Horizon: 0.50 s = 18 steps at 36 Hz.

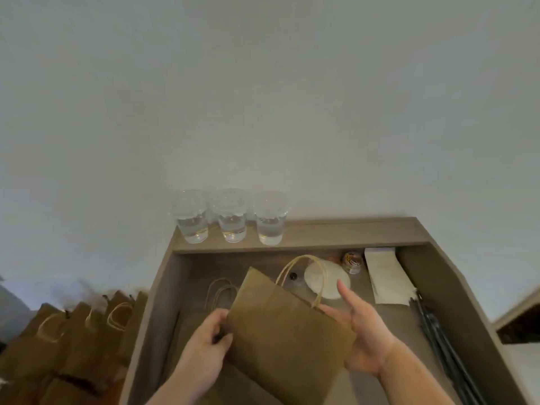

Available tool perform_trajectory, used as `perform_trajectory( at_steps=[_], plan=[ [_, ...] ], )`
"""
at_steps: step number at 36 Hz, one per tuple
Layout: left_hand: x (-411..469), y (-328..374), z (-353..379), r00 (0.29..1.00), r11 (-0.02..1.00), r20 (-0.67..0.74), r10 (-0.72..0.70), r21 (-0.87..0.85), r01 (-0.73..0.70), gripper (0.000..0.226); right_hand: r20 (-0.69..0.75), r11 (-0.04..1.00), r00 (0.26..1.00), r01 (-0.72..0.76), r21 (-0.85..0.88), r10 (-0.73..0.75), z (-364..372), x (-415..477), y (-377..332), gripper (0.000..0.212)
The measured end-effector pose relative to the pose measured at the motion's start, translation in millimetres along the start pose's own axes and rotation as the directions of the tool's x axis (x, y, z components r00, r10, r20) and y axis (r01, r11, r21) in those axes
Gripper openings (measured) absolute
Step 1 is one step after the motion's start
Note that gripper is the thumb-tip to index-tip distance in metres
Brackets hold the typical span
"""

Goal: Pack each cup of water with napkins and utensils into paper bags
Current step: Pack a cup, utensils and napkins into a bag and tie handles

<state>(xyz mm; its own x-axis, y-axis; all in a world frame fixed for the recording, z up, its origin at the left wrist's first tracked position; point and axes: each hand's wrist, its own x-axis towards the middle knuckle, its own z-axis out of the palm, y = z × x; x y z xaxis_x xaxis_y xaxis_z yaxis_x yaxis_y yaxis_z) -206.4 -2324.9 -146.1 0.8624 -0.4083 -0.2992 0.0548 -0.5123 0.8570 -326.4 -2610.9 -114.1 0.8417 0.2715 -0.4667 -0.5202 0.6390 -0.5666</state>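
A flat paper bag [280,325] hangs over the desk recess [190,287], the left hand [201,346] gripping its left edge, the right hand [362,331] open, fingers straight against its right edge. Napkins [385,276] hug the right wall [423,273]; three water cups [232,216] line the far ledge [336,232].

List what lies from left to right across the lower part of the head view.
Row of standing paper bags → left hand → held paper bag → right hand → dark utensils.
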Motion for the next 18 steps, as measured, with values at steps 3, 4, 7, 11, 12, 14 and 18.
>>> perform_trajectory(
  at_steps=[3,4,7,11,12,14,18],
  plan=[
    [-2,31,-5,0.992,0.993,0.084,0.089,-0.087,-0.081,0.038,-0.070,0.992,0.993,0.088,-0.095,-0.094,45,-25,-15,0.073],
    [-2,40,-5,0.985,0.990,0.109,0.136,-0.064,-0.129,0.040,-0.118,0.986,0.987,0.089,-0.139,-0.106,59,-32,-18,0.062],
    [-2,63,-4,0.944,0.957,0.174,0.279,0.033,-0.289,0.037,-0.164,0.976,0.974,0.129,-0.177,-0.158,72,-46,-17,0.062],
    [-6,90,0,0.896,0.920,0.239,0.373,0.028,-0.391,0.032,-0.240,0.903,0.936,0.147,-0.403,-0.259,82,-57,-16,0.032],
    [-6,96,1,0.888,0.914,0.243,0.390,0.013,-0.405,0.032,-0.314,0.853,0.896,0.122,-0.507,-0.314,80,-62,-13,0.026],
    [-7,104,3,0.874,0.895,0.236,0.425,0.038,-0.445,0.029,-0.187,0.772,0.920,0.164,-0.614,-0.344,81,-70,-14,0.027],
    [-11,120,6,0.807,0.790,0.247,0.536,0.190,-0.583,0.022,0.012,0.525,0.957,0.170,-0.834,-0.291,86,-94,-20,0.019]
  ],
)
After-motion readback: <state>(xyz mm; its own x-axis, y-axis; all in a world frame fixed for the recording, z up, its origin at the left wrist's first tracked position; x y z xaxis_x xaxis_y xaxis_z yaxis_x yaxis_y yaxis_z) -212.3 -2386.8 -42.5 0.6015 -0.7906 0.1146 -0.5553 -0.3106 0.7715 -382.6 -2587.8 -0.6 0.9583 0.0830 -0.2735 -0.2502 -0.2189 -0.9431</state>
